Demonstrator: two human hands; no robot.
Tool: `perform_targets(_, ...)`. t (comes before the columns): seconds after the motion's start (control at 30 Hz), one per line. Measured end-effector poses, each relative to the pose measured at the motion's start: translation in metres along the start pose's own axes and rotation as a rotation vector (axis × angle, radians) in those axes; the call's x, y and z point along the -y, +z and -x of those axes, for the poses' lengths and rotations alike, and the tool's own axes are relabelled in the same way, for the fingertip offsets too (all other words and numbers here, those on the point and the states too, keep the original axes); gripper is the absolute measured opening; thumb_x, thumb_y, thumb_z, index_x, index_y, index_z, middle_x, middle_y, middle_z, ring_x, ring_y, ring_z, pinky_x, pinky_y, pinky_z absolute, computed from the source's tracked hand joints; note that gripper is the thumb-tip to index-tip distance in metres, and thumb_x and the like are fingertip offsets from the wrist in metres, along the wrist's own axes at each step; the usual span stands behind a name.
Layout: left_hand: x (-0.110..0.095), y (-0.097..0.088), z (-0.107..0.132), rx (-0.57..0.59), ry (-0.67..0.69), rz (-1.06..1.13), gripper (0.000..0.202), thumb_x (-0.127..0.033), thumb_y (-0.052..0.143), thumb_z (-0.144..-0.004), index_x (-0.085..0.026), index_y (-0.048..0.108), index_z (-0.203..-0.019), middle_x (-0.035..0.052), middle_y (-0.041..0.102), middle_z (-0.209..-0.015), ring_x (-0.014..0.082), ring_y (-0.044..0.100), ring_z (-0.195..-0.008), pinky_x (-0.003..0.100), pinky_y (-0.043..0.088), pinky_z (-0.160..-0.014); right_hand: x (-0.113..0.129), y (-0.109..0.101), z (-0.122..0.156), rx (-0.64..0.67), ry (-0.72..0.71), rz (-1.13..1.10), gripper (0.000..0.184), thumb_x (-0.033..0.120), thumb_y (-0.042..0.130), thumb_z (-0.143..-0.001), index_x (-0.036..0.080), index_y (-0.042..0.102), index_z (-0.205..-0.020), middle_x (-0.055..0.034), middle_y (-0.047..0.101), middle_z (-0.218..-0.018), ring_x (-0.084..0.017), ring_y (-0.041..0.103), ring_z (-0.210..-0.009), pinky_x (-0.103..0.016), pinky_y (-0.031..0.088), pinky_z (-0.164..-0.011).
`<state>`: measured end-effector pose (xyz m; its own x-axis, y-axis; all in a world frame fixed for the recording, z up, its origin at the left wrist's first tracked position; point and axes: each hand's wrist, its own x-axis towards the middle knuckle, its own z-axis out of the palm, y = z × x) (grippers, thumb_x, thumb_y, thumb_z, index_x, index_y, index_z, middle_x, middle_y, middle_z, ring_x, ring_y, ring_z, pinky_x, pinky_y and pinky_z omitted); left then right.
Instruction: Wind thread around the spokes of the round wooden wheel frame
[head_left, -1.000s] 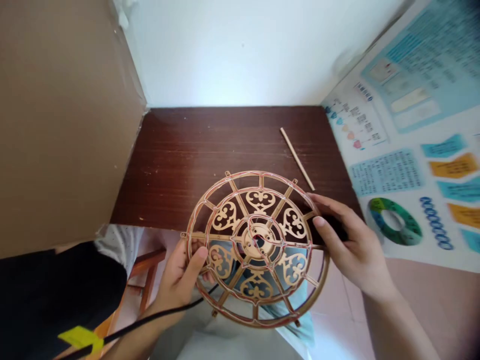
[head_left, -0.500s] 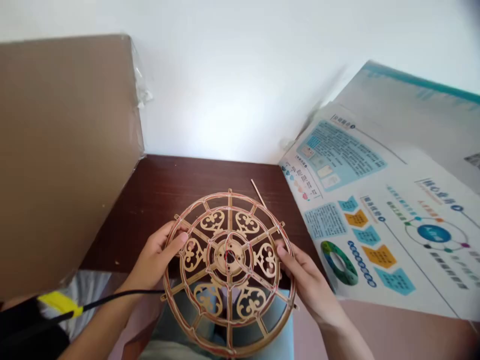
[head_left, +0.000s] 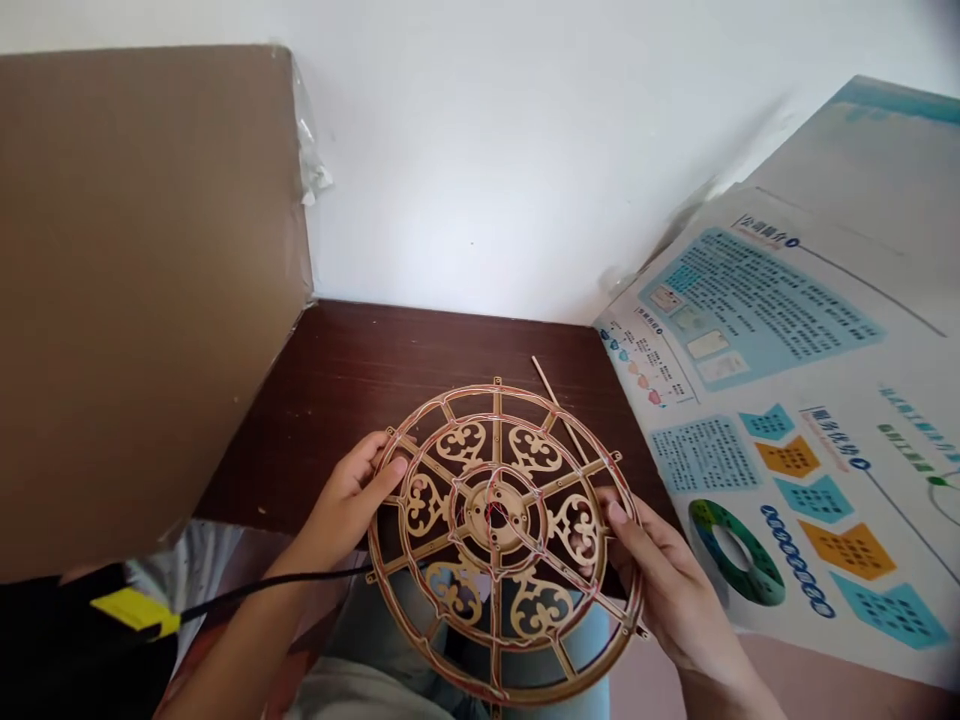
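Head camera, looking down: a round, gold-coloured openwork wheel frame [head_left: 484,490], with scrolled panels and thin red-and-white wires [head_left: 493,500] along its rings, is held over the person's lap, its upper part overlapping the front of a dark wooden desk [head_left: 337,380]. The left hand [head_left: 352,500] pinches the rim at upper left, thumb on the near face. The right hand [head_left: 667,570] grasps the right side, thumb in front, fingers behind. Whether the frame touches the desk cannot be told.

A wire could be pulled loose if a finger hooks it or a thumb drags along the ring. If either grip slackened, the frame could tip towards the lap. A black cable [head_left: 277,577] crosses the left forearm and runs to the frame's lower left; turning the frame might snag it. The far rim might also nudge the thin stick [head_left: 544,379] on the desk.

Compared with one second ago, the frame has been rotated, so a spoke now points straight up; the left hand sits higher on the rim, and the view takes in more wall [head_left: 465,180].
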<state>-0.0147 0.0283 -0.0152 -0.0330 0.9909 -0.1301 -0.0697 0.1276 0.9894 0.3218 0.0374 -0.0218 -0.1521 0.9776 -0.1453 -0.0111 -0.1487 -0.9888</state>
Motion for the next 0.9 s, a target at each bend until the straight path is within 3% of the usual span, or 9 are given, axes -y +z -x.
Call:
perform_targets(0.33,0.0003,-0.0057,-0.0033,0.005,0.024,0.029,0.046,-0.060,0.077,-0.097,-0.020,0.072,-0.119,0.0025,0.076,-0.093,0.0165,0.069,-0.082,0.027,0.059,-0.077,0.0040,0.0062,0.0001,-0.219,0.164,-0.180,0.048,0.066,0.097,-0.074,0.028,0.084,-0.101,-0.0055,0.081,-0.088,-0.026,0.079,-0.079,-0.031,0.067,-0.065)
perform_targets(0.63,0.0039,-0.0038,-0.0057,0.020,0.083,0.035,0.041,-0.055,0.076,-0.100,-0.019,0.071,-0.119,0.0032,0.079,-0.095,0.0168,0.072,-0.083,0.030,0.061,-0.081,0.0029,0.0051,0.0001,-0.223,0.157,-0.188,0.048,0.065,0.096,-0.075,0.028,0.084,-0.104,-0.0053,0.081,-0.087,-0.025,0.078,-0.072,-0.032,0.066,-0.059)
perform_targets(0.9,0.0058,-0.0066,-0.0055,0.000,0.072,0.039,0.042,-0.053,0.072,-0.102,-0.019,0.072,-0.126,0.0041,0.082,-0.098,0.0174,0.074,-0.086,0.030,0.060,-0.083,-0.0004,0.0066,0.0001,-0.220,0.142,-0.192,0.050,0.068,0.095,-0.075,0.029,0.084,-0.103,-0.0057,0.082,-0.088,-0.027,0.080,-0.076,-0.035,0.067,-0.063)
